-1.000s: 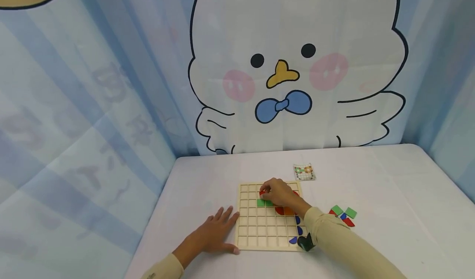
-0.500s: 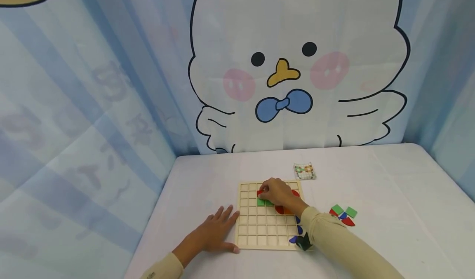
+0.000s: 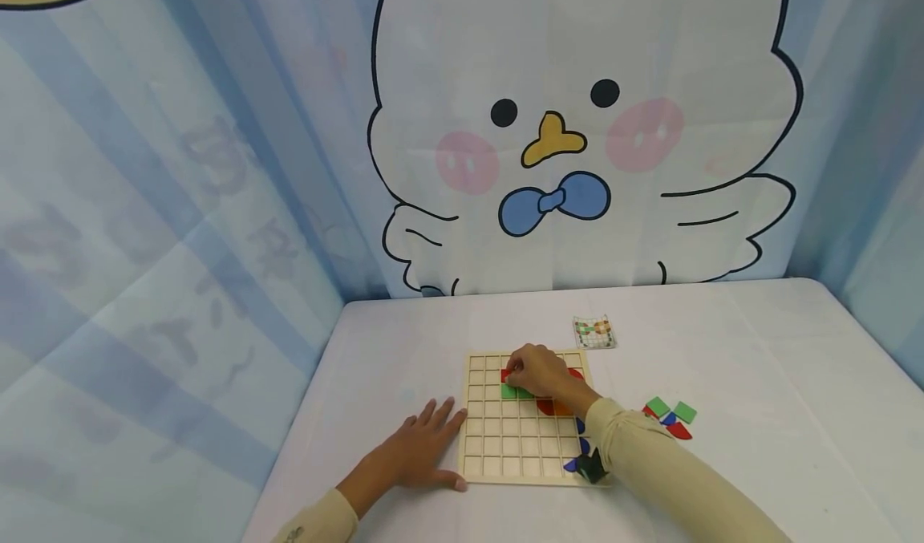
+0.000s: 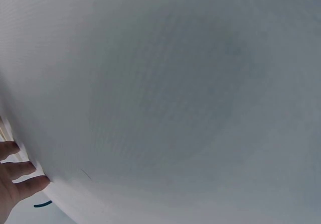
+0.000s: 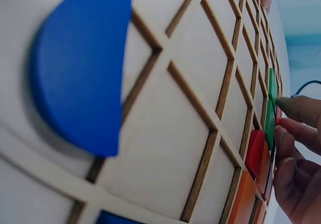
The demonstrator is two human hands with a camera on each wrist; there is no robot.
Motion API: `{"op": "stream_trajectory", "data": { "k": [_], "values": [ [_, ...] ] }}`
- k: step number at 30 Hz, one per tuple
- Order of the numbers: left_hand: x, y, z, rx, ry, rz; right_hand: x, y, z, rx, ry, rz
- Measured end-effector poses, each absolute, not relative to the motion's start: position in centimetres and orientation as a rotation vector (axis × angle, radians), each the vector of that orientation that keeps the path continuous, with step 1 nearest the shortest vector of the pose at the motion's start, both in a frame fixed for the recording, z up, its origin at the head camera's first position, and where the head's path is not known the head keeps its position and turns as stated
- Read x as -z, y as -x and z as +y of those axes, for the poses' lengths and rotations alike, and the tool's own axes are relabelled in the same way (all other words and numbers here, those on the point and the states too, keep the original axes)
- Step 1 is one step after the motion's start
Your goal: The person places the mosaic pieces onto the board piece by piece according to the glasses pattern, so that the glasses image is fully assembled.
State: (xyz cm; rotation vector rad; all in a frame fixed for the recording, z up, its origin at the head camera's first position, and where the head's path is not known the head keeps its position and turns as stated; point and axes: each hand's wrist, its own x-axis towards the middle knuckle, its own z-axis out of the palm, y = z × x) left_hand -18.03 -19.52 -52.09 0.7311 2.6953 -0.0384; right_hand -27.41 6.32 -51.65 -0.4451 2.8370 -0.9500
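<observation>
My right hand (image 3: 537, 370) is over the upper part of a wooden grid board (image 3: 492, 427). Its thumb and fingers pinch a small red piece (image 5: 279, 115) at a cell just beyond the green squares (image 3: 509, 392). The piece is partly hidden by the fingertips. Red and orange pieces (image 5: 243, 196) sit in cells near this hand, some covered by it. My left hand (image 3: 422, 451) lies flat on the table with fingers spread, fingertips at the board's left edge. In the left wrist view, only its fingers (image 4: 22, 171) show at the lower left.
Blue half-round pieces (image 5: 83, 71) lie along the board's right side, near a dark object (image 3: 592, 467) at the right wrist. Loose green squares (image 3: 685, 412), red pieces (image 3: 678, 431) and a blue piece lie to the right. A pattern card (image 3: 594, 332) lies behind the board.
The right fingers have shifted slightly at the same cell, and more of the red piece shows, now lined up with the grid. The left hand has stayed in place.
</observation>
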Motion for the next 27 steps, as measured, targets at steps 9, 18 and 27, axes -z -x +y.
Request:
{"op": "stream_trajectory", "data": {
  "k": [9, 18, 27],
  "values": [
    [51.8, 18.0, -19.5, 0.028, -0.73, 2.692, 51.2, 27.4, 6.3, 0.922, 0.438, 2.843],
    [51.6, 18.0, -19.3, 0.033, -0.715, 2.687, 51.3, 27.2, 7.6, 1.043, 0.539, 2.769],
    [51.8, 18.0, -19.4, 0.042, -0.708, 2.692, 49.9, 27.0, 11.5, 1.193, 0.712, 2.637]
  ]
}}
